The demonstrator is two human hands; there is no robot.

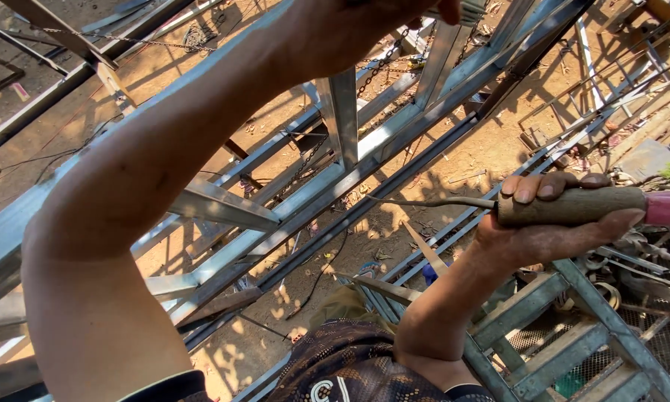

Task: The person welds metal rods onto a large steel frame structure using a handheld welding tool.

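my right hand (554, 216) wrapped round a wooden-handled tool (573, 206) – thin tip past my fingers | left hand (364, 26) cut off up top, grip unclear | steel truss (335, 186) beneath, dirt ground (454, 160) far below

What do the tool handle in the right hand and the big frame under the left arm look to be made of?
Tool handle: apparently wood, brown, worn and matte, with faint grain; a thin dark metal shank sticks out. Frame: looks like galvanised steel channel, pale grey with a dull sheen and folded edges. The right hand grips the handle.
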